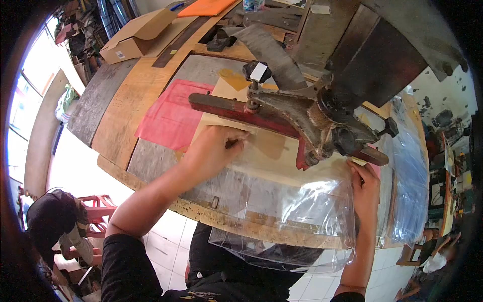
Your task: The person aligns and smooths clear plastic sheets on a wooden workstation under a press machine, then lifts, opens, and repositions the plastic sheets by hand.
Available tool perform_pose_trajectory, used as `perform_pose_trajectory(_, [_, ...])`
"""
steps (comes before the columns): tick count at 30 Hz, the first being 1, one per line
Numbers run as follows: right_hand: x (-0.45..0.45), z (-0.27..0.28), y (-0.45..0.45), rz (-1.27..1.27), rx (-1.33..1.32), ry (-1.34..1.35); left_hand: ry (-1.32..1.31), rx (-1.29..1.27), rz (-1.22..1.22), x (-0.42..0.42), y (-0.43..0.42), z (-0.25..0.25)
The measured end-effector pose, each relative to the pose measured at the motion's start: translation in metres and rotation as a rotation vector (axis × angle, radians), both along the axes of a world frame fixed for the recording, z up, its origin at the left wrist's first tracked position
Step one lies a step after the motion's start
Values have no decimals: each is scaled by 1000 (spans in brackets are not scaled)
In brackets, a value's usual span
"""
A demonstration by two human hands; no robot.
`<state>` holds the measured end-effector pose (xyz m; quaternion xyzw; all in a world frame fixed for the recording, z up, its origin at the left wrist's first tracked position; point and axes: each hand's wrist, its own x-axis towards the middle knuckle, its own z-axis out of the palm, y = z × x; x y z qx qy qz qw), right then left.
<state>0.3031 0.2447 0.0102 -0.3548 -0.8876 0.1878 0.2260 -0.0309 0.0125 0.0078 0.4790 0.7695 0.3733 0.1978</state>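
A clear plastic sheet (302, 211) lies across the table's front edge, and its lower part hangs over toward my lap. My left hand (214, 151) has its thumb and fingers pinched together at the sheet's upper left. On the opposite side, my right hand (365, 182) grips the sheet's upper right edge between thumb and fingers. Just beyond both hands is the long red-sided bar (241, 116) of a press, carried by a worn metal bracket (297, 108). Below the bar lies a pale yellowish sheet (226, 93); the contact between bar and sheet is hard to make out.
Red translucent material (171, 116) lies left of the bar. More clear plastic (410, 176) is piled at the right. A cardboard box (138, 38) and an orange sheet (206, 7) sit at the back left. A person (55, 221) is at lower left near a red stool (95, 209).
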Motion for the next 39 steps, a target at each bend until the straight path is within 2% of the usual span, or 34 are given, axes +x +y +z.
perform_pose_trajectory(10, [2, -3, -2, 1, 160, 9, 14, 32, 22, -1, -1, -3])
perform_pose_trajectory(13, [13, -8, -6, 19, 122, 124, 85, 63, 13, 1, -5, -5])
perform_pose_trajectory(15, [18, -2, -15, -50, 64, 45, 138, 93, 2, -1, -10, -15])
perform_pose_trajectory(20, [49, -10, -64, -35, 123, 173, 187, 61, 1, 31, -58, 8])
perform_pose_trajectory(22, [56, -18, -87, -67, 149, 350, 92, 263, 3, 42, -81, 2])
perform_pose_trajectory(23, [59, -19, -92, -78, 143, 350, 91, 256, -7, 48, -90, -1])
perform_pose_trajectory(25, [65, -20, -99, -187, 77, 354, 182, 356, 57, 58, -104, -5])
perform_pose_trajectory(29, [68, -21, -95, -211, 115, 368, 105, 345, 182, 66, -108, -8])
perform_pose_trajectory(32, [66, -19, -100, -284, 30, 377, 90, 335, 216, 62, -108, -13])
perform_pose_trajectory(34, [69, -23, -97, -258, 82, 391, 328, 321, 222, 63, -108, -12])
perform_pose_trajectory(39, [71, -26, -95, -244, 123, 386, 375, 313, 250, 67, -106, -12])
